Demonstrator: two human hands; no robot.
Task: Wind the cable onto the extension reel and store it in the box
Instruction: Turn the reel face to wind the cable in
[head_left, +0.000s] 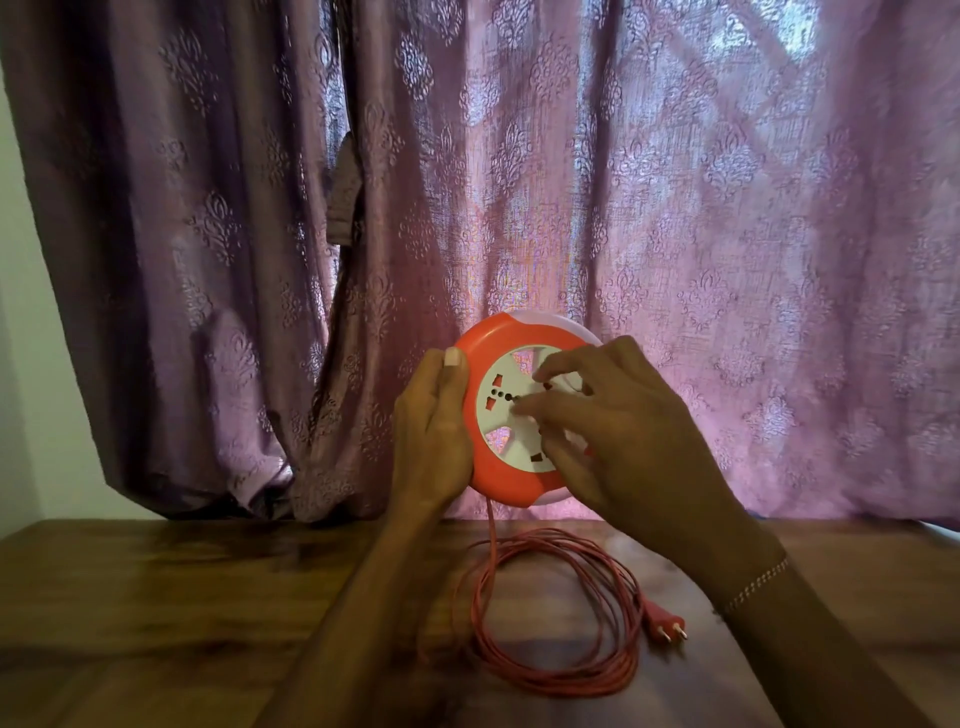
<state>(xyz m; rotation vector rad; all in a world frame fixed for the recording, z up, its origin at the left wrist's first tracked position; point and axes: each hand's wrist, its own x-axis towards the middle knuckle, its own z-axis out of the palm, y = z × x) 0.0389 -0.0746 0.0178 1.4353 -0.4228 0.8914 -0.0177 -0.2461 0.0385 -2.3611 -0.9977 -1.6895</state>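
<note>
Two hands are working a round orange-and-white plastic reel (511, 410), which we're holding upright above the wooden table (156, 597), socket face toward us. Left hand (434, 441) is gripping the rim, thumb on top. Right hand (608, 415) is resting spread fingertips on the white hub. Thin red cable (545, 618) is hanging down into loose oval coils, plug (665, 621) lying at right, pins pointing right.

reel (511, 467) face: partly hidden by right hand (623, 415) | fingers (540, 408): blurred, grip perhaps unclear
</note>
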